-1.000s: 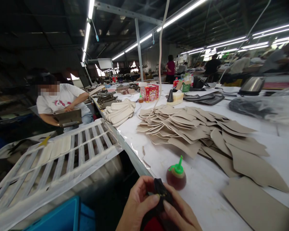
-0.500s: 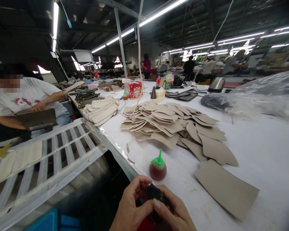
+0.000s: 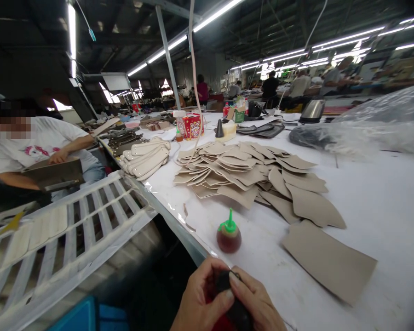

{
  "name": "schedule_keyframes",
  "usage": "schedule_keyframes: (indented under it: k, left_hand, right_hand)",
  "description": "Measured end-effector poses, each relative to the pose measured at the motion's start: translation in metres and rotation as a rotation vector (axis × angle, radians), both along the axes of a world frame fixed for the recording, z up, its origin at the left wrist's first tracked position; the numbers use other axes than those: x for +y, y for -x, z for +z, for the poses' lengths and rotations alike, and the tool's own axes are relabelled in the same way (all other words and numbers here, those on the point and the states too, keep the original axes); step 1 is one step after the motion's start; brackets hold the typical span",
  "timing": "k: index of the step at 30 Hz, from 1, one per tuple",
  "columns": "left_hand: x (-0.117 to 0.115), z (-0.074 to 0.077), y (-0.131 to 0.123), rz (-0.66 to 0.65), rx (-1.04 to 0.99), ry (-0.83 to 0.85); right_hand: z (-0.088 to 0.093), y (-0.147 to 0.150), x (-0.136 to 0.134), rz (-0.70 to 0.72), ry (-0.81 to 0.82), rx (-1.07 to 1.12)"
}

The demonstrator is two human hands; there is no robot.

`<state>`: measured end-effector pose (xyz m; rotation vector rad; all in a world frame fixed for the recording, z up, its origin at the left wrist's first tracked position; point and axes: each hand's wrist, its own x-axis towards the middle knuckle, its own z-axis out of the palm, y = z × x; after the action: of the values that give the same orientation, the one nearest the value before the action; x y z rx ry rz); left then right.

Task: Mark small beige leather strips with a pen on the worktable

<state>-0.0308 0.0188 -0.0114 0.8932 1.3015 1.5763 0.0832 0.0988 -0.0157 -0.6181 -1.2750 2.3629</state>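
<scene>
The left hand [image 3: 204, 294] and right hand [image 3: 255, 299] grip a dark piece [image 3: 239, 315], apparently mid-work, how much is done unclear, while loose beige sheets [image 3: 227, 165] lie heaped on the tabletop [image 3: 376, 207].

fluorescent tubes [image 3: 72, 41] hung below a dark ceiling [image 3: 272, 32]; bright windows [image 3: 107, 94] showed far back; a post [image 3: 168, 57] rose beyond the white-topped table [image 3: 393, 202].

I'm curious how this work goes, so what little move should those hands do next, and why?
Perhaps turn the dark item slightly between the left hand and right hand. Both hold it and together cover much of it, so a small turn could show more. The green-topped bottle stands apart from them, so it probably wouldn't get bumped.
</scene>
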Motion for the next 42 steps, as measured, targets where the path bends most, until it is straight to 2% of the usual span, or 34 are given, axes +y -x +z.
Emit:
schedule_keyframes:
  k: [4, 10, 15, 19, 23, 29, 36, 39, 42]
  left_hand:
    - [0.000, -0.001, 0.000, -0.078, 0.024, 0.016]
    - [0.002, 0.002, -0.003, -0.035, -0.038, 0.003]
    - [0.000, 0.006, 0.000, -0.008, -0.090, 0.014]
    - [-0.001, 0.003, 0.003, 0.008, -0.102, 0.013]
    - [-0.003, -0.002, 0.003, 0.023, -0.046, 0.040]
    - [-0.002, -0.001, -0.003, -0.023, -0.089, 0.020]
    - [0.005, -0.002, -0.020, 0.040, -0.123, -0.028]
    - [0.006, 0.000, -0.023, 0.030, -0.159, -0.006]
    - [0.007, 0.000, -0.024, 0.007, -0.203, 0.026]
  right_hand:
    - [-0.005, -0.001, 0.001, -0.014, 0.011, -0.004]
    - [-0.002, -0.005, -0.001, -0.029, -0.021, -0.043]
    - [0.010, -0.014, 0.007, 0.032, -0.229, -0.036]
    - [0.016, -0.021, 0.018, 0.098, -0.355, -0.004]
    - [0.015, -0.024, 0.021, 0.078, -0.575, -0.113]
    - [0.010, -0.025, 0.018, 0.008, -0.724, -0.145]
    - [0.002, -0.028, 0.013, -0.092, -0.734, -0.206]
    - [0.004, -0.028, 0.010, -0.154, -0.641, -0.207]
    - [0.005, -0.027, 0.006, -0.161, -0.459, -0.180]
